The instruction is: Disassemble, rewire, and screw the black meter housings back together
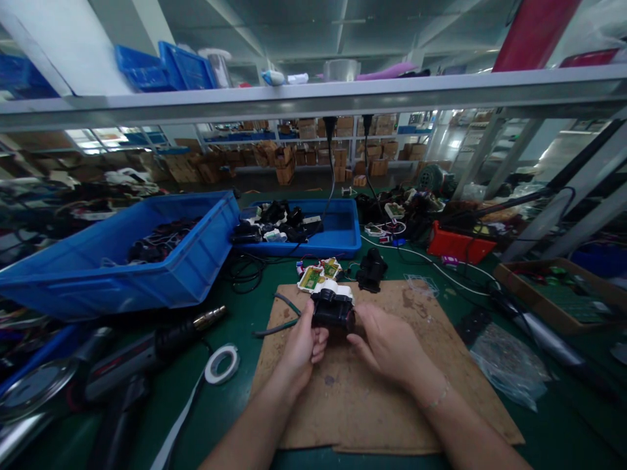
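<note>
Over the brown board, a black and white plastic housing is held up, its black side facing me. My left hand is closed on its left edge, thumb along the side and fingers curled below. At the right edge, my right hand grips with bent fingers, partly hidden behind the housing. Just beyond lie opened white casings with a green circuit board. A black plastic part rests at the board's far edge. Dark-handled pliers lie left of my left hand.
A large blue bin stands left, with a shallower blue tray of parts behind. A heat gun and white tape roll lie left. Right are a plastic bag and cardboard box. A shelf crosses overhead.
</note>
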### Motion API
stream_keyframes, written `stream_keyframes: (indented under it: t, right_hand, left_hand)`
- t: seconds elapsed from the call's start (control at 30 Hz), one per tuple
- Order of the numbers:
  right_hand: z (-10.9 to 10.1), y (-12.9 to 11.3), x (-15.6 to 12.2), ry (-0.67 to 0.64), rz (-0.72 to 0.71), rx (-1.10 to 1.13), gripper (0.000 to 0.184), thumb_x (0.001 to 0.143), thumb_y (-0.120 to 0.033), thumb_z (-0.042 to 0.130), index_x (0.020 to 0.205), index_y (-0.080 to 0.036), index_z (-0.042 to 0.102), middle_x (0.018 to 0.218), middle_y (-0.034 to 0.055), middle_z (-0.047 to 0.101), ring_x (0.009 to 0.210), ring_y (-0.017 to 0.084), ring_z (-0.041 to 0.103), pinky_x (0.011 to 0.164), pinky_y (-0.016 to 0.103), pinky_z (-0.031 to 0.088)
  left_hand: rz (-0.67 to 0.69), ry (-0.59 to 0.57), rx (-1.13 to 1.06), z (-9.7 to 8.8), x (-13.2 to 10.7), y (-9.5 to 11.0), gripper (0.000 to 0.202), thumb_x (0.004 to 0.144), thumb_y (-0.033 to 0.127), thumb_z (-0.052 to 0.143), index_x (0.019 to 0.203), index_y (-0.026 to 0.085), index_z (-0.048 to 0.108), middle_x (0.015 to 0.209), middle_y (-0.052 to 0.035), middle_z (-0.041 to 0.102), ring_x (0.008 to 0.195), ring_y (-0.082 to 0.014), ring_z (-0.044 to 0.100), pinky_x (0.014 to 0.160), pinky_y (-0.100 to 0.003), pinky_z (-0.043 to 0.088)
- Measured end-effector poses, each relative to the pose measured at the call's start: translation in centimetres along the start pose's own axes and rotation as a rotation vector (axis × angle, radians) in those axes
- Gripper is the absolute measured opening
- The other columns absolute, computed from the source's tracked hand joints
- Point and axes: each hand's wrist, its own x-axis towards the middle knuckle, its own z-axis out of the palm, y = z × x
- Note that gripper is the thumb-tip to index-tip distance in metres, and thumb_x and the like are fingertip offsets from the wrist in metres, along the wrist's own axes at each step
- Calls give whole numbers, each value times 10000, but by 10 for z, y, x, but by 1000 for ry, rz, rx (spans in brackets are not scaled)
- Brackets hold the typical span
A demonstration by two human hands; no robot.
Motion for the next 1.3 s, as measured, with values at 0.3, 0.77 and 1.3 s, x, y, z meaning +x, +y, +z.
stream_keyframes:
  t: [0.3, 0.77, 1.3]
  right_hand:
    - [-10, -3, 1, -119, -43, -15, 297, 1009, -419, 462, 1178, -181, 519, 1109, 109, 641, 994, 274, 616, 791, 400, 536]
    - [-2, -11, -5, 20, 83, 111, 312, 1026, -474, 381, 948, -204, 516, 912, 58, 638, 793, 205, 605, 617, 294, 358]
    - [11, -7, -5, 81, 243, 1088, 486, 1021, -484, 310, 974, -189, 693, 788, 49, 661, 814, 214, 612, 785, 320, 497]
  left_hand:
    - [-84, 75, 153, -7, 6, 2, 712, 807, 830, 413, 478, 204, 332, 407, 75, 278, 323, -21, 180, 381, -198, 41]
    - [132, 131, -7, 6, 1, -6, 556, 806, 768, 534, 772, 218, 460, 409, 119, 282, 337, -46, 179, 359, -157, 109]
    - [803, -12, 220, -9, -19, -41, 674, 866, 715, 533, 1303, 207, 450, 861, -58, 627, 504, -122, 515, 447, -254, 429]
